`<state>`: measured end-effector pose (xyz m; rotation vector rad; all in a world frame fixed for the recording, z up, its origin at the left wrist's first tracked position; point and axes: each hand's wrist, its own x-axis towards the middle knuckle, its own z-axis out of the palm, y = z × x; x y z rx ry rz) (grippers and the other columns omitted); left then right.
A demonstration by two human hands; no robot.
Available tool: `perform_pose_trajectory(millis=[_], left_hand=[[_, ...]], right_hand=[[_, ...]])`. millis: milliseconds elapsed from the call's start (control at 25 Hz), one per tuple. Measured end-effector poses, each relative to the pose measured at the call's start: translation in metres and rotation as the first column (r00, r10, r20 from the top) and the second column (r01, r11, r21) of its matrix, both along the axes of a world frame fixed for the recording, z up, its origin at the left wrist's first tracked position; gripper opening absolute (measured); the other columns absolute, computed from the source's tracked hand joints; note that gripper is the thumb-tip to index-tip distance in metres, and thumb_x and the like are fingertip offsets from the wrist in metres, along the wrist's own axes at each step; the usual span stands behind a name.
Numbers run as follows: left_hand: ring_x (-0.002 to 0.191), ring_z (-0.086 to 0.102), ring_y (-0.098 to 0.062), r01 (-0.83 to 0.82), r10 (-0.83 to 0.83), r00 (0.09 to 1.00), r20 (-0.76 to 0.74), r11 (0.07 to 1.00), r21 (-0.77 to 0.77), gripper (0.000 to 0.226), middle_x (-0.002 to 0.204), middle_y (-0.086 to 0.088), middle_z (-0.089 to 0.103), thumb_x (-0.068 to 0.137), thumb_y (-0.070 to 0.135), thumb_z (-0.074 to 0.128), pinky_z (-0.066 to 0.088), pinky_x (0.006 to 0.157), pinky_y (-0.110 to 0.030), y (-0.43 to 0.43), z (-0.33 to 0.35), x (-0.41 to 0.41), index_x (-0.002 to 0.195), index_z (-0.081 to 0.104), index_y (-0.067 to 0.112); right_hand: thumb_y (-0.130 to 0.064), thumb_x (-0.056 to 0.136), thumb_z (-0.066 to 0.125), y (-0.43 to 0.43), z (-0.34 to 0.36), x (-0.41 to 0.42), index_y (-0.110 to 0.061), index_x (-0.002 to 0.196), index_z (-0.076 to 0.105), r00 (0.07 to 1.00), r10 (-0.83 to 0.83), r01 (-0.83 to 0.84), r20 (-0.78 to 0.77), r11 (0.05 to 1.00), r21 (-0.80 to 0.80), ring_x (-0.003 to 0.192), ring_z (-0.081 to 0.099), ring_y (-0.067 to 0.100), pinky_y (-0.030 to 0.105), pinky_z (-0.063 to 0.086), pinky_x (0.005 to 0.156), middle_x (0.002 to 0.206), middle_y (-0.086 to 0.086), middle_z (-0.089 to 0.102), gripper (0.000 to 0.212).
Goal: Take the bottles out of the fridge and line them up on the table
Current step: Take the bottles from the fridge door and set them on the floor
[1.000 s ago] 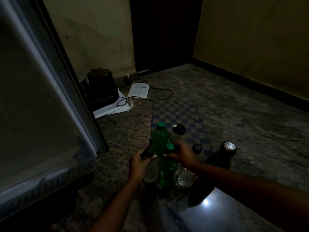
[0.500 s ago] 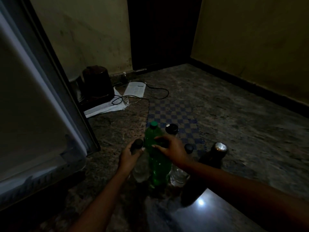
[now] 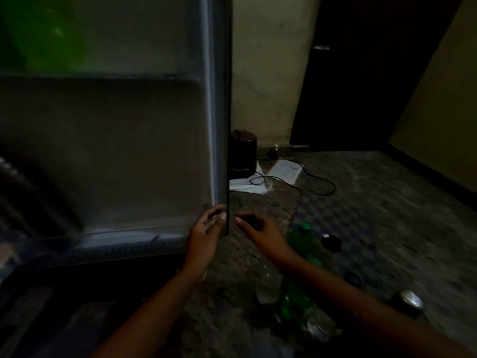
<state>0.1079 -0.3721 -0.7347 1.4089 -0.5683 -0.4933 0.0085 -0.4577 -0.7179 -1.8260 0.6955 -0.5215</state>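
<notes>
The open fridge door [image 3: 129,151] fills the left half of the view, inner side toward me. My left hand [image 3: 205,235] grips the door's lower right edge with its fingertips. My right hand [image 3: 260,235] hovers just right of that edge with fingers relaxed, holding nothing. Behind my right forearm, bottles stand grouped on the stone surface [image 3: 387,202]: a green bottle [image 3: 300,232], a clear bottle [image 3: 268,282], a second green bottle [image 3: 291,304], two black-capped bottles [image 3: 331,242] and a dark steel-capped bottle [image 3: 410,302]. A blurred green shape [image 3: 38,34] shows in the door's upper shelf.
A dark pot [image 3: 244,151] stands behind the door near the wall, with white papers [image 3: 286,170] and a black cable [image 3: 317,183] beside it. A checkered mat [image 3: 343,215] lies beyond the bottles. A dark doorway [image 3: 361,73] is at the back.
Both hands let go of the bottles and moved up and left to the fridge door's edge. My head turned left, so the bottles now sit at the lower right.
</notes>
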Motion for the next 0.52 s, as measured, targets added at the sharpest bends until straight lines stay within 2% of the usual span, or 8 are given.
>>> perform_pose_trajectory(millis=[40, 120, 200, 320, 440, 520], left_hand=[[0.095, 0.057, -0.002, -0.057, 0.057, 0.998, 0.001, 0.998, -0.026, 0.022, 0.108, 0.006, 0.061, 0.09, 0.016, 0.053, 0.047, 0.07, -0.005, 0.014, 0.013, 0.012, 0.111, 0.059, 0.022], [0.099, 0.055, 0.0, -0.175, 0.176, 0.984, 0.007, 0.982, -0.074, 0.029, 0.112, 0.009, 0.058, 0.09, 0.018, 0.053, 0.045, 0.073, -0.004, 0.046, 0.033, 0.039, 0.119, 0.055, 0.02], [0.113, 0.052, -0.008, -0.295, 0.303, 0.952, 0.053, 0.948, -0.119, 0.034, 0.124, 0.004, 0.055, 0.089, 0.018, 0.054, 0.041, 0.087, -0.013, 0.081, 0.046, 0.071, 0.124, 0.052, 0.018], [0.126, 0.047, -0.017, -0.461, 0.482, 0.872, 0.081, 0.866, -0.192, 0.035, 0.135, -0.007, 0.051, 0.089, 0.013, 0.054, 0.037, 0.102, -0.027, 0.126, 0.058, 0.117, 0.124, 0.051, 0.015], [0.129, 0.045, -0.023, -0.605, 0.646, 0.758, 0.088, 0.748, -0.273, 0.038, 0.137, -0.014, 0.049, 0.088, 0.008, 0.055, 0.035, 0.108, -0.033, 0.166, 0.069, 0.167, 0.125, 0.049, 0.01], [0.128, 0.046, -0.023, -0.671, 0.721, 0.678, 0.146, 0.687, -0.279, 0.044, 0.138, -0.013, 0.049, 0.086, 0.011, 0.059, 0.035, 0.111, -0.041, 0.183, 0.075, 0.201, 0.128, 0.047, 0.011]], right_hand=[[-0.03, 0.089, 0.055, 0.012, 0.011, 0.02, -0.014, 0.118, 0.06, 0.997, 0.071, -0.072, 0.03, 0.997, 0.014, 0.103, 0.059, 0.008, 0.013, 0.048, 0.079, 0.11, -0.003, 0.063, 0.033], [-0.029, 0.089, 0.057, 0.035, 0.035, 0.058, -0.013, 0.119, 0.059, 0.984, 0.152, -0.156, 0.096, 0.987, 0.04, 0.105, 0.058, 0.009, 0.022, 0.05, 0.09, 0.109, -0.003, 0.061, 0.034], [-0.03, 0.087, 0.059, 0.055, 0.054, 0.096, -0.015, 0.118, 0.06, 0.97, 0.197, -0.207, 0.145, 0.977, 0.058, 0.105, 0.058, 0.01, 0.033, 0.048, 0.1, 0.11, -0.003, 0.061, 0.034], [-0.029, 0.088, 0.058, 0.083, 0.076, 0.143, -0.015, 0.122, 0.055, 0.943, 0.266, -0.291, 0.199, 0.95, 0.114, 0.104, 0.056, 0.012, 0.034, 0.047, 0.098, 0.116, 0.003, 0.059, 0.036], [-0.034, 0.087, 0.058, 0.11, 0.087, 0.183, -0.021, 0.122, 0.052, 0.922, 0.32, -0.347, 0.217, 0.932, 0.101, 0.106, 0.055, 0.014, 0.035, 0.047, 0.096, 0.118, 0.002, 0.057, 0.038], [-0.039, 0.085, 0.059, 0.122, 0.091, 0.201, -0.026, 0.12, 0.052, 0.915, 0.341, -0.365, 0.217, 0.927, 0.084, 0.106, 0.056, 0.014, 0.036, 0.049, 0.096, 0.12, 0.003, 0.057, 0.037]])
